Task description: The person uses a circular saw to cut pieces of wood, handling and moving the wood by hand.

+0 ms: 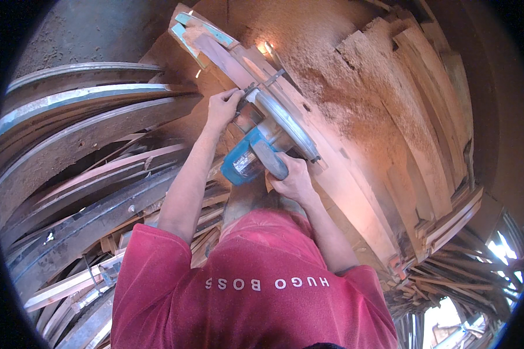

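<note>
A blue circular saw (241, 161) with a silvery blade guard (285, 121) rests on a long wooden plank (355, 200). The plank runs from the upper left down toward the lower right. My right hand (294, 176) is wrapped round the saw's rear handle. At the saw's front end, my left hand (222, 109) pinches a small dark part by the base; its fingertips partly hide that part. Near them a thin metal bar (275, 77) lies across the plank. Where the blade meets the wood is hidden.
Reddish sawdust (326, 64) covers the surface beyond the plank. Several wide boards (413, 116) lie to the right. Long stacked beams (70, 145) crowd the left side. Light blue pieces (206, 29) sit at the plank's far end, and thin offcuts (466, 279) are heaped lower right.
</note>
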{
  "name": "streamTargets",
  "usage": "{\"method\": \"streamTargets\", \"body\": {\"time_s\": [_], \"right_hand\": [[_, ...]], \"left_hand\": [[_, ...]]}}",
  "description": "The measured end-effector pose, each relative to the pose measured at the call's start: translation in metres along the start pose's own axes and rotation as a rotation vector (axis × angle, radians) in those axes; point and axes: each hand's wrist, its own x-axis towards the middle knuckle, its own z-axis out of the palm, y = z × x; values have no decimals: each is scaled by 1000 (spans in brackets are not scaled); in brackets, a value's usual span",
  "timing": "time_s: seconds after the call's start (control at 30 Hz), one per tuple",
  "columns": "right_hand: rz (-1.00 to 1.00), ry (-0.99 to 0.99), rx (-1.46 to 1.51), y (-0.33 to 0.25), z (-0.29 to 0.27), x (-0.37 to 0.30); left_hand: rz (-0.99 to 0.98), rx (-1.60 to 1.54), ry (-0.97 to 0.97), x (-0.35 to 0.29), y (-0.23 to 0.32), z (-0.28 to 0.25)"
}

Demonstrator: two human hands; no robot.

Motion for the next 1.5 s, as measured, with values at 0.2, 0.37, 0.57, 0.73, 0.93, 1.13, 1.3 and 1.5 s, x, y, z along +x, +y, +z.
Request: {"method": "streamTargets", "body": {"time_s": [0.2, 0.37, 0.57, 0.73, 0.93, 1.13, 1.3, 1.5], "right_hand": [[-21, 5, 10, -5, 3, 13], [-4, -12, -7, -12, 6, 23], [4, -18, -6, -15, 9, 34], [-54, -3, 13, -20, 13, 44], [-52, 8, 10, -24, 17, 53], [-53, -2, 13, -28, 20, 64], [-64, -2, -10, -30, 24, 71], [-64, -8, 16, -37, 28, 80]], "left_hand": [[-7, -2, -3, 11, 3, -8], [21, -9, 30, 25, -4, -15], [4, 32, -12, 34, 2, -23], [63, 52, 16, 45, -2, -32], [52, 33, 13, 52, 3, -39], [-77, 51, -44, 57, 19, -48], [-105, -2, -22, 61, 23, -53], [-111, 3, -41, 67, 27, -64]]}}
